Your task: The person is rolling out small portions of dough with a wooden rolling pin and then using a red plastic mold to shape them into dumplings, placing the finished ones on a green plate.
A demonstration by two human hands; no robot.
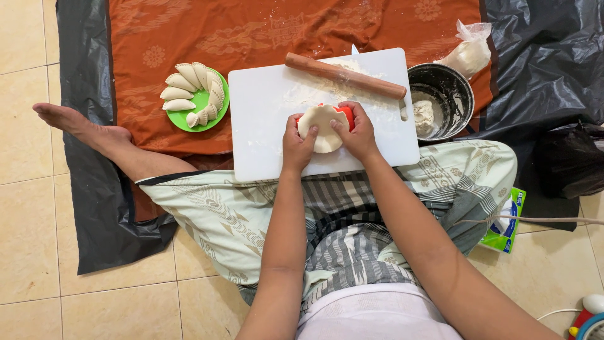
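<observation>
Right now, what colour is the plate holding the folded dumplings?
Bright green plate, clearest in the head view.

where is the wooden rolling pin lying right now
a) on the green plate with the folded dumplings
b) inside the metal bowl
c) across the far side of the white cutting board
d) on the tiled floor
c: the wooden rolling pin lies slanted across the far part of the white cutting board, beyond both hands.

Red press (345,114) mostly hidden under dough round (321,128); toy (588,322) cut off.
</observation>
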